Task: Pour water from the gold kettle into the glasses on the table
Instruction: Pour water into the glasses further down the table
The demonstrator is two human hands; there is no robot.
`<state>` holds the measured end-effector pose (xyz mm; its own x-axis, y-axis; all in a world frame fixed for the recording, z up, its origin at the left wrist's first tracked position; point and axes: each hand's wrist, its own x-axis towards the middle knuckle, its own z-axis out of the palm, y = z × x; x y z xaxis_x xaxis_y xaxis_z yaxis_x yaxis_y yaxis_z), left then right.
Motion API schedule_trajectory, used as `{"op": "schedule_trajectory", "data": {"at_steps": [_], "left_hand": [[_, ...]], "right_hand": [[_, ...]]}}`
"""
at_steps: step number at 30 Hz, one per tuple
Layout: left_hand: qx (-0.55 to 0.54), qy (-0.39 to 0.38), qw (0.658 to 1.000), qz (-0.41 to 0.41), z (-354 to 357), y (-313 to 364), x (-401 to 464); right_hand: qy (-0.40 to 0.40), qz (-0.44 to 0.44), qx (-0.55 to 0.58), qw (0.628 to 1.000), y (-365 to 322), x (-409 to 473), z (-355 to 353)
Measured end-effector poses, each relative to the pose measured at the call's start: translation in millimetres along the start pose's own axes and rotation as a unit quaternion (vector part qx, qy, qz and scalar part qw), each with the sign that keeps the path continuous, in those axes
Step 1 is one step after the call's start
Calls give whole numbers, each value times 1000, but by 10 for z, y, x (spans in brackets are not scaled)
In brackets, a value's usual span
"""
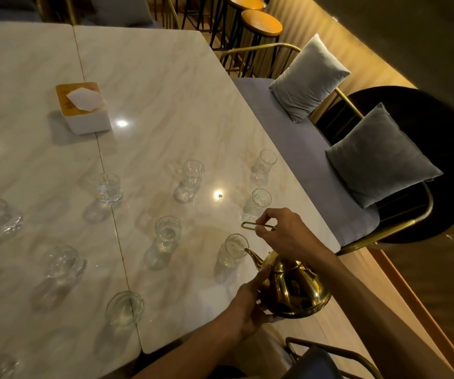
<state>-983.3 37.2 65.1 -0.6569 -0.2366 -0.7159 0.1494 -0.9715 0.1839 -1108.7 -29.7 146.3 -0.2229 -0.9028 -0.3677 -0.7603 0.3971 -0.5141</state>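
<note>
- My right hand (pixel 288 233) is raised over the desk's (pixel 152 105) right edge; thumb and fingers are curled and pinch the thin gold handle loop (pixel 250 226) of the gold kettle (pixel 294 288).
- My left hand (pixel 250 302) cups the kettle's body from the left and below; fingers lie fairly straight along the metal, thumb pointing up toward the base of the spout. Whether the fingers underneath curl round the base I cannot tell.
- Kettle is held in the air at the near right corner of the desk, tilted with the spout (pixel 253 257) pointing left and away from me.
- Spout tip sits at the rim of the nearest right-hand glass (pixel 232 248). Stream itself too faint to make out.
- Further glasses stand along the right edge: one just beyond my right hand (pixel 257 202), another farther up (pixel 264 165).
- Mid-desk glasses: one (pixel 167 232) left of the glass at the spout, one (pixel 190 179) beyond it, one (pixel 109 187) near the seam between the two desk slabs.
- Near edge: a glass (pixel 124 307) on the seam; more glasses to the left, blurred.
- A white tissue box (pixel 83 108) with a wooden lid stands toward the far side, by the seam.
- A bench (pixel 297 149) with two grey cushions runs beside the right edge.
</note>
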Motion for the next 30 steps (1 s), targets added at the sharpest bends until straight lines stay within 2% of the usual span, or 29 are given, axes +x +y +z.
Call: {"op": "schedule_trajectory", "data": {"at_steps": [14,30], "left_hand": [[42,26,999,11,-2,20,-51],[125,60,990,36,78,-111,126]], "right_hand": [[13,2,12,1000,-4,-82,-9],[74,-22,100,992,464,-413,-67]]}}
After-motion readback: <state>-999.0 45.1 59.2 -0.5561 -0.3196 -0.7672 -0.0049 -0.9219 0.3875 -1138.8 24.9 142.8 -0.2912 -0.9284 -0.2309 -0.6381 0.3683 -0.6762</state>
